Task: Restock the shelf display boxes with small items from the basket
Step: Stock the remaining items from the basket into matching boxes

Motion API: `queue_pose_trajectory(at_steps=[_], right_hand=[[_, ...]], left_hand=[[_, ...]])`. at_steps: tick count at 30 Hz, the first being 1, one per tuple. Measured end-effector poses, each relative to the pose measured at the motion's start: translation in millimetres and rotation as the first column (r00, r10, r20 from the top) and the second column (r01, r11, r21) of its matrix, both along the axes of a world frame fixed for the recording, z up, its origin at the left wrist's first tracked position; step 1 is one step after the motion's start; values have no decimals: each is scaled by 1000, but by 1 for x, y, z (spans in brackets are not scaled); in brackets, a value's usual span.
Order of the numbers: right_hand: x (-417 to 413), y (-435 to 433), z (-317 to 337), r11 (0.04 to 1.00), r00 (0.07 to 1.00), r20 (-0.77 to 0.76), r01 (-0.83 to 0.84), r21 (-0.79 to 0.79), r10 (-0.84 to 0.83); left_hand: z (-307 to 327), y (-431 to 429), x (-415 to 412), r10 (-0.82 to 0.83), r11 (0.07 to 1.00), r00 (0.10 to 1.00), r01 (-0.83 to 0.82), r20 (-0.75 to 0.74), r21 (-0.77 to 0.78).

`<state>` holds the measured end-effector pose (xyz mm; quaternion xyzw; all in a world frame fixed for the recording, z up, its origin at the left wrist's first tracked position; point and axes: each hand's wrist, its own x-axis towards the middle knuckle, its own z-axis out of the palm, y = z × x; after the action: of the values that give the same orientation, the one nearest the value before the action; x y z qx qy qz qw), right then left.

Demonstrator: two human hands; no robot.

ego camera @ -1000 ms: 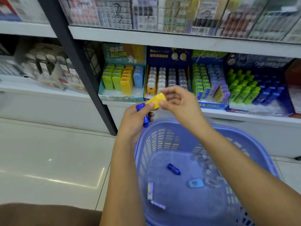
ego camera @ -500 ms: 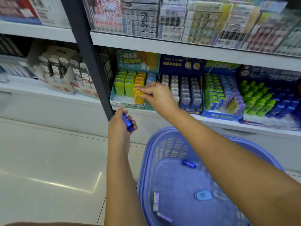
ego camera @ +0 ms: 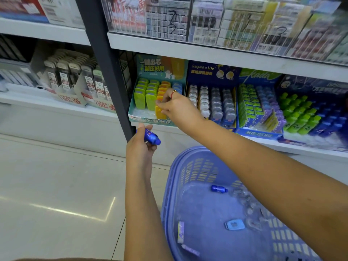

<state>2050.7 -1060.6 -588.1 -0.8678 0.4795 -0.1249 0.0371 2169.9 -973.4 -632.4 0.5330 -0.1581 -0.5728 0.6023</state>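
Right hand [ego camera: 177, 108] pinches yellow item [ego camera: 160, 113] upright to seat it in the display box [ego camera: 148, 120]; left hand [ego camera: 140, 150] clasps blue bottle [ego camera: 151, 137], likely reserved for the next placement.

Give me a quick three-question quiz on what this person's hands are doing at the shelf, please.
1. True or false: the left hand holds a green case.
2. Where is the right hand placing the yellow case? A) teal display box B) floor C) top shelf
3. How many dark blue bottle-shaped items lie in the basket?
Key: 1 false, it grips a blue bottle; 2 A; 3 one, the loose bottle.
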Motion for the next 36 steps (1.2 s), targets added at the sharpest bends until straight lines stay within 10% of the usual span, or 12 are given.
queue_pose_trajectory(at_steps=[9,16,20,23,26,32,36], right_hand=[[-4,9,-8,991,993,-120,-1,-132,-15],[-4,22,-5,994,993,-108,32,-107,-44],[-20,40,6,997,973,220,56,61,-68],[-51,67,15,945,642,696,161,286,-320],[-84,97,23,854,230,828,36,519,-512],[-142,129,25,825,-8,825,2,566,-566],[-187,137,24,835,68,836,131,534,-545]], left_hand=[[5,5,1,125,986,944,-153,-306,-70],[11,11,-6,54,988,964,-89,-260,-124],[18,13,-18,-63,974,986,27,-154,-226],[26,13,-34,-158,934,986,132,-53,-331],[32,14,-59,-278,858,954,299,111,-418],[42,22,-125,-419,733,853,521,312,-438],[43,24,-163,-505,707,778,621,374,-339]])
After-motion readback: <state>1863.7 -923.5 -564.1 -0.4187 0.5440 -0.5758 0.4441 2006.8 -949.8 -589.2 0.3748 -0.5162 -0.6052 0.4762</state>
